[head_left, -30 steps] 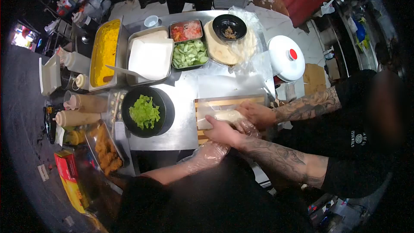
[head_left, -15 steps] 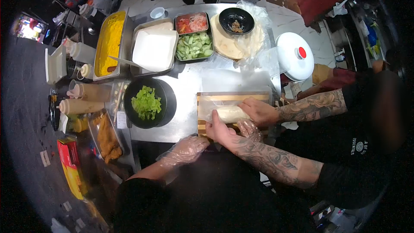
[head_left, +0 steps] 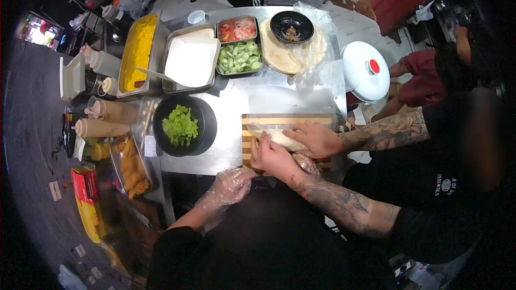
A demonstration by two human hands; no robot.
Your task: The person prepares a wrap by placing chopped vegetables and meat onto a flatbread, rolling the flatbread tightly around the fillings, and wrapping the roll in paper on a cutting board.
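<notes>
My left hand [head_left: 231,187], in a clear plastic glove, is at the near left corner of a striped wooden cutting board [head_left: 255,121]. Its fingers are curled together, and whatever they hold, if anything, is hidden. My right hand [head_left: 307,165], also gloved, shows only in part at the board's near edge, behind a co-worker's forearm; its fingers are hidden. On the board lies a pale wrap [head_left: 285,140] in translucent paper. A co-worker's two bare hands are on it: one hand [head_left: 271,156] at its left end, the other hand [head_left: 320,139] pressing on top.
A black bowl of lettuce [head_left: 181,125] stands left of the board. Behind are sliced cucumbers [head_left: 239,57], tomato and onion [head_left: 236,29], flatbreads [head_left: 279,56] and a yellow-filled pan [head_left: 138,53]. Sauce bottles [head_left: 102,128] and fried pieces [head_left: 130,169] are left. A lidded white pot [head_left: 365,78] is right.
The co-worker's right-side hand has flattened over the wrap and their nearer hand has curled at its left end. More of the board's left side shows. My gloved hands stay near the board's edge.
</notes>
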